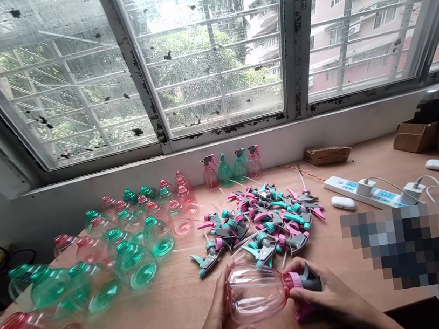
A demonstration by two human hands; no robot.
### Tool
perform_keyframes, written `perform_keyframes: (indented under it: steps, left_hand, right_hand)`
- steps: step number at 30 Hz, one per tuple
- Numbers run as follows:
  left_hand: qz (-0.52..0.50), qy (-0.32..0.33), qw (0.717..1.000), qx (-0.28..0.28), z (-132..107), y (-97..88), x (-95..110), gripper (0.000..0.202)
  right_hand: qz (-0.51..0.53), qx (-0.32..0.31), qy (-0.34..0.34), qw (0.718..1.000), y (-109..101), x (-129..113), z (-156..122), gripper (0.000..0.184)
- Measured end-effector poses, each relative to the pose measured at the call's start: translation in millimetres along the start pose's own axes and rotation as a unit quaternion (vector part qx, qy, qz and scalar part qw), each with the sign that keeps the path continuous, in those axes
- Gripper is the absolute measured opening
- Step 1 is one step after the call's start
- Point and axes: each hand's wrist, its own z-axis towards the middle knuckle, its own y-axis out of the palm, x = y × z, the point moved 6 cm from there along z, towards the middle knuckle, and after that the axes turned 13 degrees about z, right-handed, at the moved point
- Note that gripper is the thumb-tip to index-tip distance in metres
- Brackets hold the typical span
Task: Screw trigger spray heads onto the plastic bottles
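Note:
A clear pink spray bottle lies on its side between my hands, above the table's front part. My left hand cups its base end, the thumb reaching along below. At the neck, my right hand is closed around a grey and pink trigger sprayer head, whose pink collar sits at the bottle's mouth. Part of the head and its pink trigger are hidden by my fingers. Just beyond lies a heap of loose trigger sprayer heads in grey, pink and teal, with thin tubes.
Many open pink and green bottles stand to the left. Several bottles with sprayer heads stand by the wall. On the right are a power strip with chargers, a white case, a brown packet and a cardboard box.

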Motion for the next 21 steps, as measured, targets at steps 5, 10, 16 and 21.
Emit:
perform_keyframes:
  steps: [5,10,16,21]
  left_hand:
    - [0.04,0.023,0.999,0.014,1.9,-2.4,0.7,0.088]
    - [0.028,0.004,1.0,0.0,1.6,-1.9,-3.6,0.099]
    - [0.003,0.037,0.999,-0.013,6.1,-1.0,-7.7,0.09]
    - [0.072,0.054,0.996,0.015,8.6,-2.5,-8.2,0.089]
  right_hand:
    - [-0.008,0.02,-0.009,1.0,-2.3,-2.1,0.5,0.038]
    - [-0.027,0.018,-0.02,0.999,-1.7,-5.4,0.0,0.037]
    - [-0.014,0.018,-0.012,1.0,-2.7,-2.0,0.0,0.04]
    - [-0.001,0.007,-0.009,1.0,-4.8,3.4,1.3,0.04]
